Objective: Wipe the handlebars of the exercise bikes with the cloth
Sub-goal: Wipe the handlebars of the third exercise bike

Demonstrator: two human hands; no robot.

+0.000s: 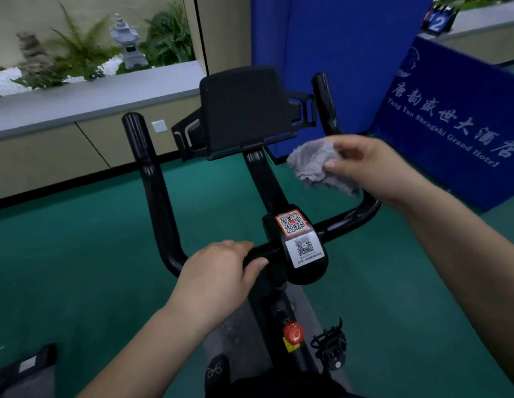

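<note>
- Left hand (221, 271) wraps the black crossbar of the handlebar (152, 179) beside the QR-code stickers (298, 237), probably to steady the exercise bike.
- Right hand (370, 165) pinches a bunched grey cloth (313, 165) between thumb and fingers, at the handlebar's right upright just below its horn; whether cloth meets bar is hidden.
- Tablet holder (244, 110) stands between the horns, untouched.
- Red knob (293, 332) sits lower on the frame.

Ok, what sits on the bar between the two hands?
In the head view, the black centre housing with two QR stickers sits between the left hand and the right hand holding the cloth.
</note>
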